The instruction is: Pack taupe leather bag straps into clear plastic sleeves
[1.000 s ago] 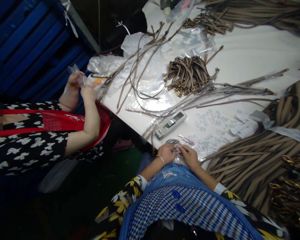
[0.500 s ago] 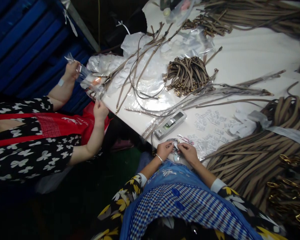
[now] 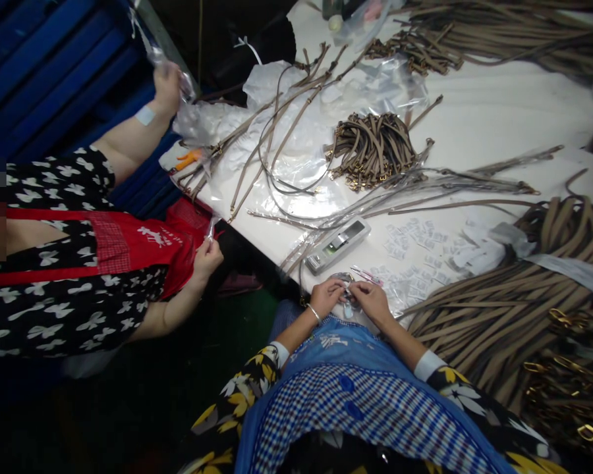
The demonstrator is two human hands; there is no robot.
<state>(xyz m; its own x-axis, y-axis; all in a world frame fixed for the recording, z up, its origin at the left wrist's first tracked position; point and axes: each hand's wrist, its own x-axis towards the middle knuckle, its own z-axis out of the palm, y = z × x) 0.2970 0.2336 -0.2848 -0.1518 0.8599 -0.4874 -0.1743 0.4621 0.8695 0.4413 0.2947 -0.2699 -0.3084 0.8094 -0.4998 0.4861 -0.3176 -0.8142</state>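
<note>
From my remote seat I see a small clear packet (image 3: 347, 307) pinched between both hands at the near edge of the white table (image 3: 474, 125), right in front of the person's blue checked apron (image 3: 356, 401). The left hand (image 3: 326, 296) and the right hand (image 3: 374, 301) are closed narrow, fingertips meeting on the packet's top. I cannot make out what is inside it. A thin bracelet (image 3: 317, 313) sits on the left wrist.

Just beyond the fingertips lie pink-handled snips (image 3: 367, 274), and past the left hand is a flat grey case (image 3: 337, 245) with a dark window. Beyond the right hand, small white sachets (image 3: 418, 253) are scattered; their print is too small for me to read. To the right of the right hand lies a thick bundle of long tan straps (image 3: 514, 303), bound by a white band (image 3: 568, 268).

Farther out from both hands lies a heap of short buckled straps (image 3: 373, 148) beside clear plastic sheets (image 3: 301, 164).

Well to the left, a co-worker in a red apron (image 3: 143, 240) stretches a clear bag between a raised hand (image 3: 167, 85) and a lowered hand (image 3: 207, 255). The apron's white mark is not legible.
</note>
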